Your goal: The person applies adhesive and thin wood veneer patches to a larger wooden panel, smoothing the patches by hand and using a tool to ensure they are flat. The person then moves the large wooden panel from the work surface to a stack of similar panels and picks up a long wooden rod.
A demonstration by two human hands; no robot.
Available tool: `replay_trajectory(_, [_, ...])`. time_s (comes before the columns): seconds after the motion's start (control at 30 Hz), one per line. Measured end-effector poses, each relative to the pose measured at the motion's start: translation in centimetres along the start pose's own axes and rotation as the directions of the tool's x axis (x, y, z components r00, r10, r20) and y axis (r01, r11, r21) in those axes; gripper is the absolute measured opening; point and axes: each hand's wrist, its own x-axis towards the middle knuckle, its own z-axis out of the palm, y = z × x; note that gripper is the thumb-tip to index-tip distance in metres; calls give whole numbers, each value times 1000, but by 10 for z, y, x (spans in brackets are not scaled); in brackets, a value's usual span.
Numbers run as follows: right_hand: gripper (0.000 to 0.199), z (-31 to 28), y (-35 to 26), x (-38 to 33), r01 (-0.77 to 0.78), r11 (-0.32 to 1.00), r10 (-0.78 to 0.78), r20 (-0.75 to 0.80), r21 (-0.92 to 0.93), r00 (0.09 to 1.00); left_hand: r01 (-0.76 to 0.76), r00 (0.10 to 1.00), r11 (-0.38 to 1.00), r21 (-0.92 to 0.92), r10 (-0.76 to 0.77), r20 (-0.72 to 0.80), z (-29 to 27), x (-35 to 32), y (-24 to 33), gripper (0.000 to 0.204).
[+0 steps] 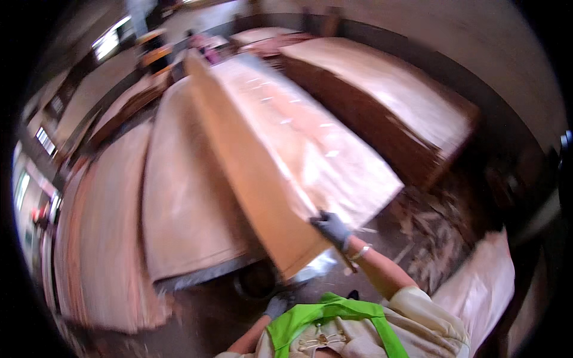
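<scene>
A long thin wood veneer sheet (239, 173) stands tilted up between two broad pale stacks, its orange-brown face showing. My right hand (331, 228), in a grey glove, is closed on the sheet's near right corner. Low by my body is my left hand (277, 305), also gloved; it is blurred and its fingers are hidden, below the sheet's near end. To the sheet's right lies a pale veneer surface (334, 173) with several small white marks. On its left is another wide pale stack (185, 197).
A tall veneer stack (382, 83) stands at the far right, and more sheets (110, 227) pile up at the left. Wood scraps (436, 238) litter the floor to the right, beside a pale wrapped bundle (477, 292). A dark round object (256, 280) sits below the left stack.
</scene>
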Motion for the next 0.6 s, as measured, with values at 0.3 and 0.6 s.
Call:
replay_trajectory(0.3, [32,-275,52,-24,-6,966,27,-76,259,997,-524,772,730,439,190,606,179,155,21,29])
replay_trajectory(0.6, [27,-492,113,25,96,956,-29,-238,278,971,-761,585,482,434,222,780,294,351,47,37])
